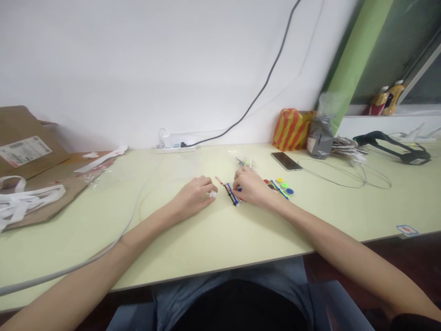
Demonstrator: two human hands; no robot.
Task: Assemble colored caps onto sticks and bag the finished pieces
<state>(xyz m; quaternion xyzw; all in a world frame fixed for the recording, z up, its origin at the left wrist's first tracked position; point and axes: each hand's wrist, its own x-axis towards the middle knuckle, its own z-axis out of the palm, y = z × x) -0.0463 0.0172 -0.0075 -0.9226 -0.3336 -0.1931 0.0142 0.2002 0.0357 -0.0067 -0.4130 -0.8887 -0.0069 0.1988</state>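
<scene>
While the left hand pinches a small white piece on the desk, the right hand, fingers curled, grips thin coloured sticks just right of it.

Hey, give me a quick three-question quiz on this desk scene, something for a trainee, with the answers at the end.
1. True or false: the phone lies flat on the table, farther from the person than the right hand.
2. What is at the right hand's fingertips? A) thin coloured sticks B) a power strip C) a bottle
3. Short answer: which two colours stripe the bag standing against the wall?
Key: 1 true; 2 A; 3 orange and yellow.
</scene>
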